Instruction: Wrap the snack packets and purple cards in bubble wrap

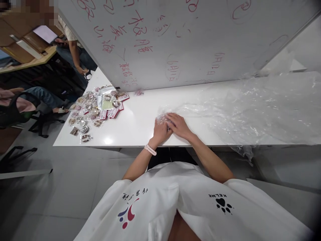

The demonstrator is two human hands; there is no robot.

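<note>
A long sheet of clear bubble wrap [253, 110] runs along the right side of the white table and narrows to a bunched end near the middle. On that bunched end my left hand [162, 131] is closed, its wrist in a pale pink band. My right hand [178, 125] curls over the same bundle from the right, with its fingers beside the left ones. Whatever may lie inside the bundle is hidden by the hands and the crumpled plastic.
Many small wrapped packets [84, 110] and several red-edged cards [113, 113] are heaped on the table's left end. A whiteboard [200, 43] with red writing stands along the back. People sit to the left, near an office chair [37, 117].
</note>
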